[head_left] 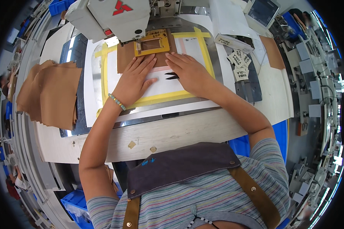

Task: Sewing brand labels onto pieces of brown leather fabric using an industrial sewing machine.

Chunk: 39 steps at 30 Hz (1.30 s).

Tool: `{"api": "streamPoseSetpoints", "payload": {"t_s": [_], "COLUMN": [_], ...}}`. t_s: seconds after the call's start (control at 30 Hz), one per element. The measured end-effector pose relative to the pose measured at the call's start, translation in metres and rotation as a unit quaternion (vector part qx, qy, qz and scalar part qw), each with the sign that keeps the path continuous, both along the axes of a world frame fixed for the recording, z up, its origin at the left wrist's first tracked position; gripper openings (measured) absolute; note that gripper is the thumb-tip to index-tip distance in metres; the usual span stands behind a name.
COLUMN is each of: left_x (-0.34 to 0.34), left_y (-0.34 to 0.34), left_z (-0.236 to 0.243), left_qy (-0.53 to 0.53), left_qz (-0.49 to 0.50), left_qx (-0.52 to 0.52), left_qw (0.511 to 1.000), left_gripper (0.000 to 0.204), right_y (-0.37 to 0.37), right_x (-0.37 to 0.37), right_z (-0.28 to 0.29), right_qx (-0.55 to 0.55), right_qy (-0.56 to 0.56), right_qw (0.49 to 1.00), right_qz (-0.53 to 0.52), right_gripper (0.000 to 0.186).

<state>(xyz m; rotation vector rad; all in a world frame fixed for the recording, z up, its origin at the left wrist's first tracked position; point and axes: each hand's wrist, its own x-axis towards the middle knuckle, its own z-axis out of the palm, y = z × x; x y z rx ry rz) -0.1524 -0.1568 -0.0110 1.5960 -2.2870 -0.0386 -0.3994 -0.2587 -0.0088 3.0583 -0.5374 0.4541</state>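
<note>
Both of my hands press the near edge of a brown leather-like panel (pixel 127 59) under the sewing machine head (pixel 120 17). My left hand (pixel 135 81), a beaded bracelet at its wrist, lies flat with fingers stretched forward and thumb apart. Opposite it, my right hand (pixel 190 74) has its fingers extended onto the panel. Dark pointed blades of thread snips (pixel 172 76) jut from beneath that palm; the handles are hidden in the hand. Just beyond my fingertips, a yellow frame (pixel 163 42) with a rectangular window rests on the panel.
Yellow tape (pixel 156 100) borders the white sheet under my hands. Stacked brown panels (pixel 59 95) lie at left. Several pale printed labels (pixel 239 63) sit at right near an open white box (pixel 233 42). A control screen (pixel 263 12) stands at back right.
</note>
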Motion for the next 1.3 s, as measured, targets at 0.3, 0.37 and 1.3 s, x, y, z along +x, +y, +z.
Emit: {"api": "streamPoseSetpoints", "payload": {"t_s": [0.3, 0.37, 1.3], "left_x": [0.004, 0.008, 0.022], "left_y": [0.040, 0.050, 0.059], "left_z": [0.009, 0.009, -0.006], "left_qy": [-0.043, -0.065, 0.000], "left_qz": [0.134, 0.127, 0.156], "left_qx": [-0.033, -0.034, -0.031], "left_qw": [0.989, 0.989, 0.987], "left_gripper": [0.060, 0.058, 0.049], "right_y": [0.003, 0.005, 0.004], "right_x": [-0.020, -0.023, -0.034], "right_z": [0.000, 0.001, -0.005], "right_qx": [-0.040, -0.039, -0.015], "right_qy": [0.047, 0.053, 0.019], "right_qw": [0.996, 0.996, 0.999], "right_qz": [-0.060, -0.067, -0.030], "right_gripper": [0.050, 0.051, 0.052]}}
